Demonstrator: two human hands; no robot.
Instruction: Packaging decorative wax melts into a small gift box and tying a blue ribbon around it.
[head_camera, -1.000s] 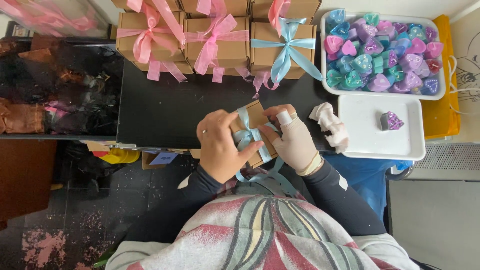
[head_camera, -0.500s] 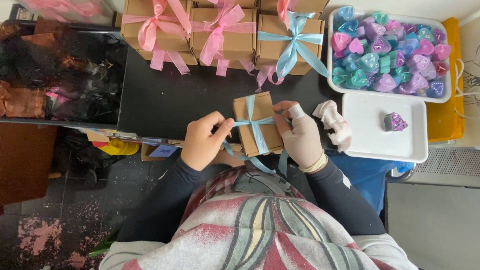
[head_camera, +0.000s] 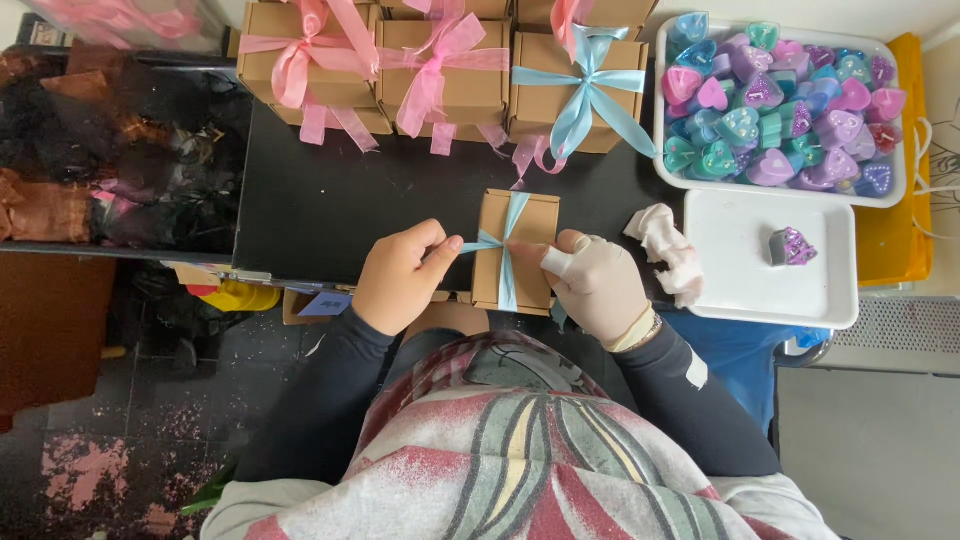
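At the far left a dark glossy surface (head_camera: 120, 170) is lying beside the black tabletop (head_camera: 330, 200), cluttered with things too murky to tell apart. Along the back edge two brown boxes tied with pink ribbon (head_camera: 370, 60) are standing side by side, and next to them a box with a light blue bow (head_camera: 580, 85).

Nearer the person, the left hand (head_camera: 400, 275) is pulling out leftward, its fingers pinched together on one end of the light blue ribbon (head_camera: 505, 240). That ribbon is crossing over the small brown box (head_camera: 515, 250), which is lying flat on the tabletop's near edge between the two hands. The right hand (head_camera: 595, 285), in a pale glove, is resting against the box's right side; its fingers are curled toward the ribbon's crossing, though I cannot tell whether they are clamped on the other end.

It looks like the knot is being drawn tight. The next move would seem to call for steady, even tension from both sides so the crossing is sitting centred on the lid.

Further right, a crumpled pale cloth (head_camera: 665, 245) is lying against a white tray (head_camera: 770, 290) carrying one purple heart-shaped piece (head_camera: 793, 246). Behind it a white tub (head_camera: 780, 190) is holding many heart-shaped pieces in pink, purple and teal.
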